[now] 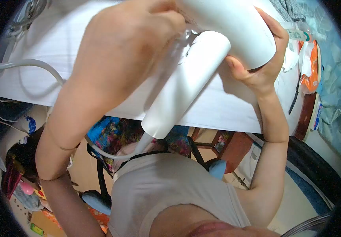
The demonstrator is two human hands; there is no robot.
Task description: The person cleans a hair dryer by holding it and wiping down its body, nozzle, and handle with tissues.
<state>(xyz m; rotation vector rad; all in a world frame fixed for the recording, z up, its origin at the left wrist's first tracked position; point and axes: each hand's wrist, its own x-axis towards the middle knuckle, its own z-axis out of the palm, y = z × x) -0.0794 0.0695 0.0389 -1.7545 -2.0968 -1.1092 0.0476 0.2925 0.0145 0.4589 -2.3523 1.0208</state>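
In the head view, grips a white hair dryer [235, 33] in the upper right of the frame with the right hand [267, 63], wrapping thumb and fingers round one end of the barrel. Curls the blurred left hand [139, 35] near the barrel's other end, upper left; cannot tell whether gripping anything. Has the handle [186, 87] slanting through mid-frame across the edge of the white table [225, 112], trailing a grey cord [117, 157].

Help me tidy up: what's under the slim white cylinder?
Around the slim cylinder, the white surface and, past its edge, patterned cloth show. What lies directly underneath is covered.
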